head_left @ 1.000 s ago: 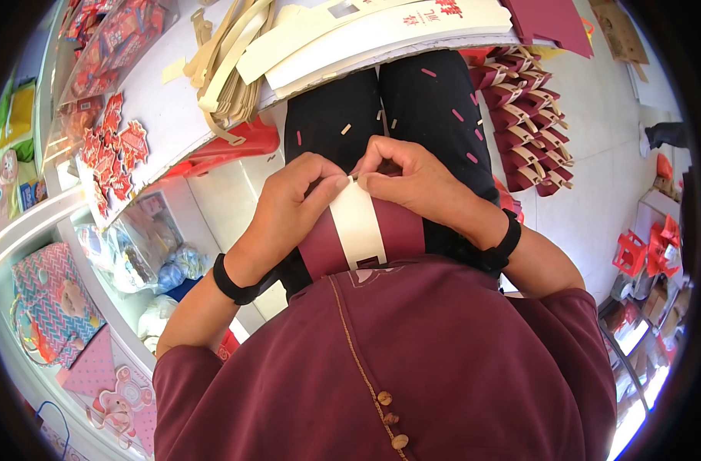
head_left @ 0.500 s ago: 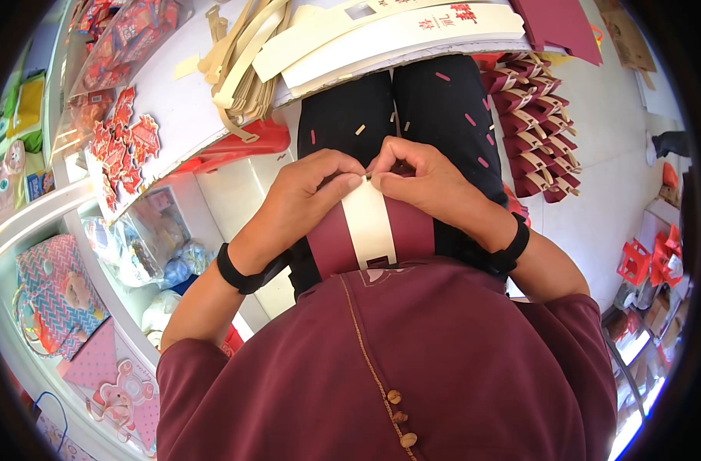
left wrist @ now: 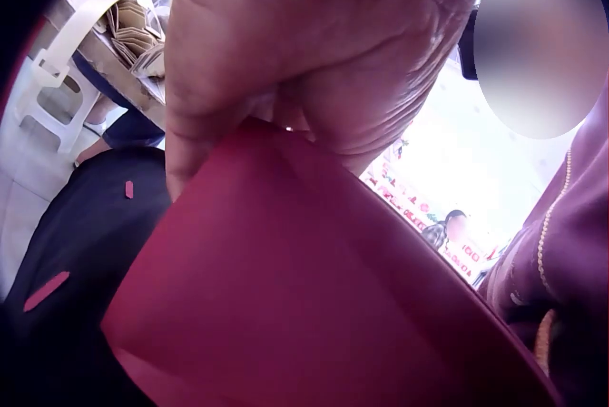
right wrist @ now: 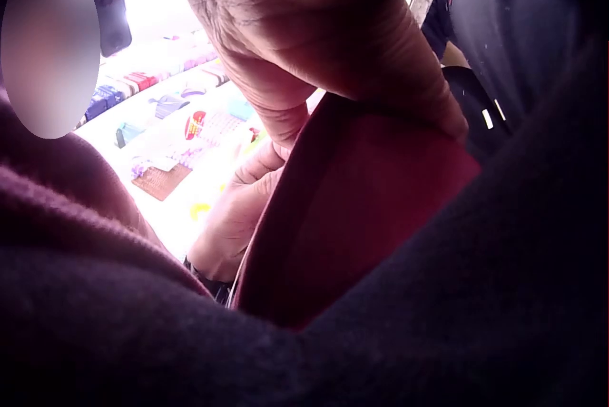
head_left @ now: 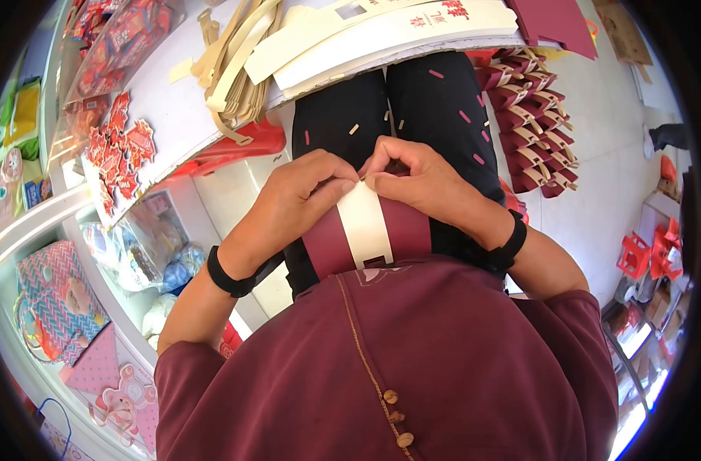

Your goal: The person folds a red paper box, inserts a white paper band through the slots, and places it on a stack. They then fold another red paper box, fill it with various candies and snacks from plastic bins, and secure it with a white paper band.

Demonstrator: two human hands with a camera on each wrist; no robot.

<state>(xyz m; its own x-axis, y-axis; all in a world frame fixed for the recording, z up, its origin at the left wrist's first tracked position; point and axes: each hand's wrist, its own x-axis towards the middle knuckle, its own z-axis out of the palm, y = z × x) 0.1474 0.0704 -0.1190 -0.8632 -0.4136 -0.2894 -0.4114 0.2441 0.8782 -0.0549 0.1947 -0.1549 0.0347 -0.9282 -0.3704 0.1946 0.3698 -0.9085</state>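
Observation:
A maroon folded paper box point(head_left: 406, 230) lies in the person's lap in the head view, with a cream paper band point(head_left: 364, 227) running down its middle. At the band's far end, the left hand point(head_left: 300, 192) pinches the box's edge between thumb and fingers. Right beside it, the right hand point(head_left: 419, 183) pinches the same edge, the two thumbs close together. The box's maroon side point(left wrist: 276, 274) fills the lower left wrist view, its top corner under the left hand. In the right wrist view, the right fingers point(right wrist: 428, 83) lie over the box's curved end. The pinched edge itself is mostly hidden by fingers.
On the table ahead lie flat cream printed strips point(head_left: 396, 50), a bundle of tan straps point(head_left: 239, 84) and red cut-outs point(head_left: 120, 157). Rows of maroon boxes with cream bands point(head_left: 531, 131) stand at the right. Small paper scraps point(head_left: 464, 116) dot the trousers.
The head view shifts slightly to and fro. Both hands stay pinched at the band's far end, with only small finger movements; the box keeps its place in the lap.

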